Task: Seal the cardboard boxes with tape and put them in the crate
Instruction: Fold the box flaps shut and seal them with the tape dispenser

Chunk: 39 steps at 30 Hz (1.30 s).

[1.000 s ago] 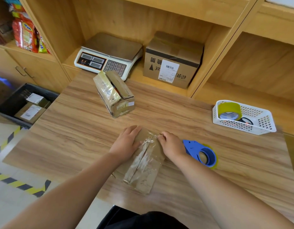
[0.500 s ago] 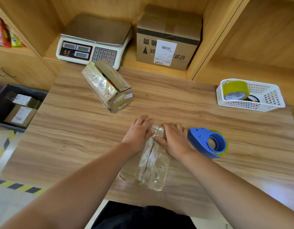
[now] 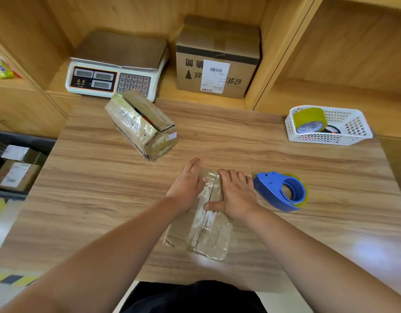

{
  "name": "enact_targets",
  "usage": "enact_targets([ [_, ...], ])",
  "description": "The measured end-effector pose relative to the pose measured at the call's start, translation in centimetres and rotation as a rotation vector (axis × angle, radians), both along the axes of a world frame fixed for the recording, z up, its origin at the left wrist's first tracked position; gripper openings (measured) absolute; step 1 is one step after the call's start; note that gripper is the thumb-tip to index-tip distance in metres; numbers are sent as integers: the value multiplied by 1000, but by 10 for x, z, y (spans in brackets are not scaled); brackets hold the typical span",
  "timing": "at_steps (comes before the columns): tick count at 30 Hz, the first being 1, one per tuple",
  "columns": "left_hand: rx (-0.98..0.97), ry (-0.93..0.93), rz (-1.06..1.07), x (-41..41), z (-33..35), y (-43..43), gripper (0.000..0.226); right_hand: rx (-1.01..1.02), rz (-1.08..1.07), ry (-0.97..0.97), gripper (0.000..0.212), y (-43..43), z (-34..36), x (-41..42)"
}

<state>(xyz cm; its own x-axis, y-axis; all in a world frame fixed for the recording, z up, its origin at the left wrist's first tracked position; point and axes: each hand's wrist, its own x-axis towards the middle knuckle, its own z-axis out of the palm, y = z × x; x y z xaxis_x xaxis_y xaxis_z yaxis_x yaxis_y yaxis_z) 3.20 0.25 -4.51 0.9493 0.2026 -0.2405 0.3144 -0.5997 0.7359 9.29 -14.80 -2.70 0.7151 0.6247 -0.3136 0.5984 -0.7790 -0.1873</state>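
Cardboard box (image 3: 207, 236): left grip (image 3: 187, 185) and right grip (image 3: 236, 196), fingers flat, press its tape down. The next move is probably lifting it into the crate (image 3: 23, 138), centre-left.

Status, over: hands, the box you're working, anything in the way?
Left hand, right hand flat, pressing clear tape onto the brown cardboard box. Blue tape dispenser lies right of it. Nothing between box and black crate at left.
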Motion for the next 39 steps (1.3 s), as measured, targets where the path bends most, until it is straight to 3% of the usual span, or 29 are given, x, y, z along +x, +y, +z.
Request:
enact_targets([
  [2, 56, 33, 25, -2, 4, 6, 62, 9, -106, -14, 104, 6, -1, -2],
  [7, 465, -77, 1, -19, 12, 17, 60, -23, -428, -79, 103, 25, -2, 1],
  [13, 679, -78, -223, -59, -4, -2, 75, -82, -489, -133, 90, 35, -4, -7],
  [16, 723, -49, -243, -66, -17, -7, 87, -10, -431, -231, 78, 33, -5, -17],
  [19, 798, -53, -270, -64, -15, -5, 80, 141, -146, -360, 62, 29, -11, -29],
  [23, 788, -72, -267, -62, -13, 0, 79, 160, 232, -234, 59, 23, -20, -34],
  [28, 777, -61, -308, -65, -18, 4, 81, 48, 264, -222, 56, 16, -21, -26],
  [39, 805, -36, -195, -72, -18, 1, 84, 25, 155, -258, 58, 22, -22, -39],
])
